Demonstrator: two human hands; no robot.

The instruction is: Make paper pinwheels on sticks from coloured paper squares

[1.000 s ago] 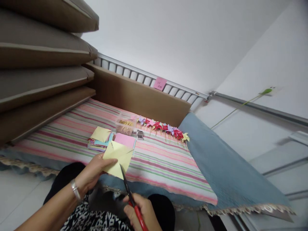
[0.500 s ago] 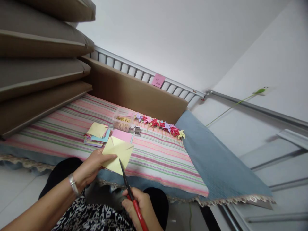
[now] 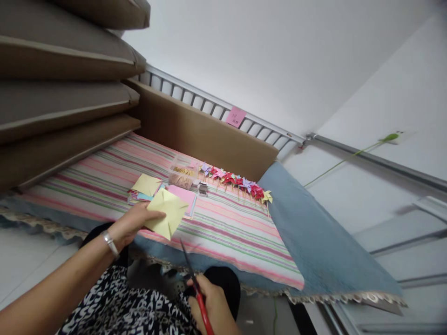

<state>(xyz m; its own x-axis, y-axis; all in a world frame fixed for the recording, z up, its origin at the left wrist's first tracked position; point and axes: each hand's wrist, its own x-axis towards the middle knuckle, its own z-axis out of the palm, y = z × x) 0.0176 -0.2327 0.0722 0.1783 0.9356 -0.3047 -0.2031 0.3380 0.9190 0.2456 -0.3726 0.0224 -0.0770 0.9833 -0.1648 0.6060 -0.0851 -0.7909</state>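
My left hand (image 3: 131, 225) pinches a yellow square of paper (image 3: 167, 213) with cuts running in from its corners, holding it over the front of the striped cloth (image 3: 230, 232). My right hand (image 3: 213, 304) is closed round the red handles of a pair of scissors (image 3: 193, 284). The blades point up toward the paper and stand just below it, apart from it.
A stack of coloured paper squares (image 3: 146, 188), a clear box of sticks (image 3: 179, 177) and a row of finished paper pinwheels (image 3: 237, 182) lie on the cloth. A blue cover (image 3: 314, 242) lies to the right, brown cushions (image 3: 63, 93) are stacked at left, and a cardboard panel (image 3: 199, 135) stands behind.
The scissors have come out of the yellow paper and dropped lower. My left hand has carried the paper up and slightly left, away from the blades.
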